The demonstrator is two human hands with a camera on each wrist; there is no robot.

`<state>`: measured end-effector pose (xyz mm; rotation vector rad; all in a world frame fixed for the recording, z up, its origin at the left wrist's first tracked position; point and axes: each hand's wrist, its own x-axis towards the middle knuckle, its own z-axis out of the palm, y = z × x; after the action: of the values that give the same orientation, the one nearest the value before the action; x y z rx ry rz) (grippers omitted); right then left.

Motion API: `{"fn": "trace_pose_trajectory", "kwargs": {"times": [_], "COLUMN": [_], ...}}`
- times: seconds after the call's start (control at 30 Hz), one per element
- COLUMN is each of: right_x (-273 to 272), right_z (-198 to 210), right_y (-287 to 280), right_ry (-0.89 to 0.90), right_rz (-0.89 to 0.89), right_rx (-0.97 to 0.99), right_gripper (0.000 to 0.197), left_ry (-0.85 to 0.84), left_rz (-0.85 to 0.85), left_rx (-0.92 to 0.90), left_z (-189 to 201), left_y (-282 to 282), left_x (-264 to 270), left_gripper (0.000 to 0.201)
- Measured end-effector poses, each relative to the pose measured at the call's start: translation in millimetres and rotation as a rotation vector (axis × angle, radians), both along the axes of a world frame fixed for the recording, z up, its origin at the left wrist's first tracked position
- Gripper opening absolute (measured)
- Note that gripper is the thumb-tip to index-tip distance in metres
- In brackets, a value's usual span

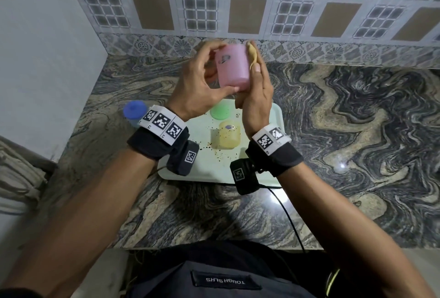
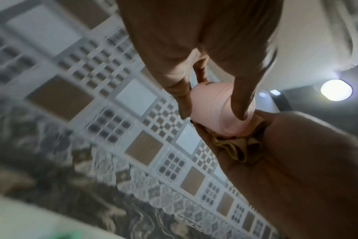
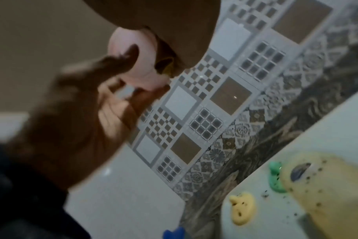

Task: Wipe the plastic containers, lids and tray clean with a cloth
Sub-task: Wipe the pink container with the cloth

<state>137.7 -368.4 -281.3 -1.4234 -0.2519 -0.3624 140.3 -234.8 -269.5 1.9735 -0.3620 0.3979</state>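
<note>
My left hand [image 1: 214,71] grips a pink plastic container [image 1: 234,69] in the air above the counter, thumb under its base and fingers over its top. My right hand [image 1: 258,81] holds a yellow cloth [image 1: 252,56] against the container's right side, with the thumb lying on the cloth. In the left wrist view the cloth [image 2: 235,147] is bunched in the right palm under the pink container [image 2: 219,111]. Below the hands lies a pale green tray [image 1: 273,116], speckled with dark crumbs. On it are a yellow container [image 1: 229,134] and a green lid [image 1: 221,111].
A container with a blue lid [image 1: 134,112] stands on the marble counter left of the tray. A yellow lid [image 3: 242,208] lies on the tray near its edge. A tiled wall runs behind, a plain wall is on the left, and a black cable [image 1: 285,207] trails off the front edge.
</note>
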Motion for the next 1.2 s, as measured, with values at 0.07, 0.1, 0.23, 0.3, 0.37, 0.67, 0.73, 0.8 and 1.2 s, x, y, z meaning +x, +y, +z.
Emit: {"fn": "trace_pose_trajectory", "kwargs": {"times": [0.07, 0.1, 0.23, 0.3, 0.37, 0.67, 0.73, 0.8, 1.2], "right_x": [3.3, 2.5, 2.0, 2.8, 5.2, 3.8, 7.2, 12.2, 13.0], "right_z": [1.9, 2.2, -12.5, -15.7, -12.0, -13.4, -9.4, -5.2, -14.8], "right_y": [-2.1, -2.6, 1.0, 2.7, 3.2, 2.7, 3.5, 0.4, -1.1], "right_ry": [0.055, 0.06, -0.072, -0.091, -0.004, -0.077, 0.011, 0.135, 0.037], "right_rz": [0.022, 0.046, 0.021, 0.006, 0.027, 0.01, 0.02, 0.036, 0.055], "right_rx": [0.006, -0.006, -0.257, -0.242, -0.084, -0.139, -0.023, 0.028, 0.039], "right_gripper": [0.04, 0.041, 0.043, 0.042, 0.043, 0.043, 0.044, 0.043, 0.041], "left_ry": [0.092, 0.088, -0.076, -0.092, -0.028, -0.2, -0.125, -0.015, 0.024], "left_rz": [0.0, 0.061, 0.139, 0.101, 0.082, 0.135, 0.101, 0.069, 0.051], "left_rx": [-0.01, 0.107, 0.36, 0.289, 0.142, 0.303, 0.114, -0.05, -0.042], "left_z": [-3.7, -2.2, 6.5, 3.3, -4.7, 2.6, -3.3, -10.6, -9.7], "left_y": [1.1, 1.6, -1.3, -2.5, -2.4, -4.5, -7.1, -7.6, -7.8], "left_x": [0.6, 2.0, 5.5, 5.1, 3.2, -0.9, -2.6, -2.7, 1.4], "left_gripper": [0.083, 0.085, 0.086, 0.08, 0.078, 0.087, 0.08, 0.079, 0.081]}}
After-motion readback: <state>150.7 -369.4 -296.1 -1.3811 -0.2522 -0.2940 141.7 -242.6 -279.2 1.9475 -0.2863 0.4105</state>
